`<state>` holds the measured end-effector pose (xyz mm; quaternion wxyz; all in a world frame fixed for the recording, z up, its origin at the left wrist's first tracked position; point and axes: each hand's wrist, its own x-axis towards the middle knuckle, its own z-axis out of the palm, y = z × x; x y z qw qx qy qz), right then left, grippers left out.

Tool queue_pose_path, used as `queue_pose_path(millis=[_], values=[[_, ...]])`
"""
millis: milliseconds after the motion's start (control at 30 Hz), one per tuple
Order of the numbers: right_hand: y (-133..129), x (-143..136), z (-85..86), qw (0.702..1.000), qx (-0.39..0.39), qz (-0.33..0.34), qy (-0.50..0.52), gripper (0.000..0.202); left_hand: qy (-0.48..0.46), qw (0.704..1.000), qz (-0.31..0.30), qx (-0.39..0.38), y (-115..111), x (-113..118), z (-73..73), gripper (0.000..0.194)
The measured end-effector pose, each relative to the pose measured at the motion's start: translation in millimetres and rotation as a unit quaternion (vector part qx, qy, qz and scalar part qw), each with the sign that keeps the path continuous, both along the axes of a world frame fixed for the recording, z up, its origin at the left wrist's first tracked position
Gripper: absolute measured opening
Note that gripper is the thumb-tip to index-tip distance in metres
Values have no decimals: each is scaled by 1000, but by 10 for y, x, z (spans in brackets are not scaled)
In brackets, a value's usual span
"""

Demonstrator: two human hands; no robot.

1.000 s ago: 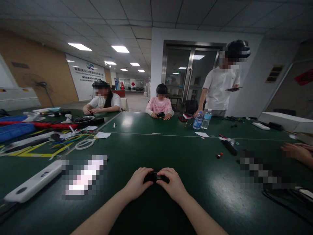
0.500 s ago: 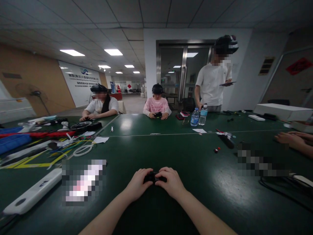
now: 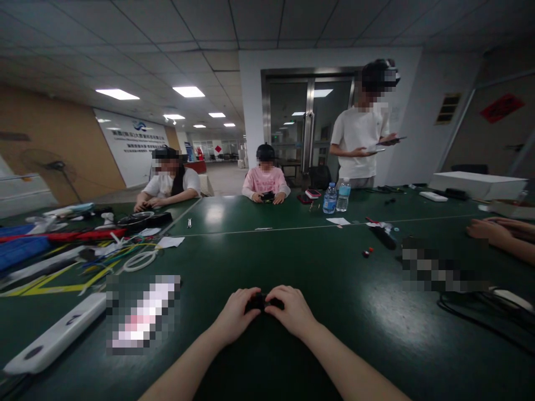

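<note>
Black and partly hidden, a small object (image 3: 254,302) is spanning the left hand (image 3: 234,316) and right hand (image 3: 295,313), both gripping it at the green table's (image 3: 234,259) near middle; far right, a standing person (image 3: 357,133) is holding two slim devices (image 3: 377,150).

Dim room | ceiling panels (image 3: 189,92) lit | tabletop (image 3: 276,262) glare | stretched edges
</note>
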<state>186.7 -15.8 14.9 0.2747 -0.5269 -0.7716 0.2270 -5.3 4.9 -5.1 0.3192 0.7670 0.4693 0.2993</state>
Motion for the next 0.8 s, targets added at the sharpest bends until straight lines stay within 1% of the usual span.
queue_pose_path(millis=[67,167,233,300,433,533,567,600,633,667,700,733,800], values=[[-8,-1,16,1000,-4,-5,9,19,7,1000,-4,2,-5,0,9,40],[-16,14,27,1000,-15,-3,25,33,19,1000,-4,12,-5,-6,-5,40],[-21,32,22,999,-30,3,40,43,11,1000,-2,10,0,-16,-36,41],[-26,45,11,997,-47,3,54,46,-7,1000,-2,-3,6,-26,-68,42],[-26,55,4,995,-67,-9,71,45,-69,996,-8,-46,12,-28,-80,44],[-12,78,42,995,-47,1,85,45,-168,980,-35,-104,17,8,-12,54],[-7,89,64,995,-43,2,93,46,-219,966,-32,-131,17,29,26,57],[-1,101,90,994,-42,2,103,47,-277,946,-14,-167,16,56,69,56],[4,111,116,993,-43,-1,113,47,-340,916,19,-209,13,88,116,52],[9,117,144,991,-44,-5,124,47,-402,877,52,-258,10,125,162,47],[13,117,172,990,-45,-10,132,48,-443,834,68,-321,6,168,205,47],[18,112,199,989,-43,-15,138,48,-476,796,80,-364,3,217,241,47],[28,88,247,989,-35,-19,145,46,-526,744,96,-400,-2,330,286,45]])
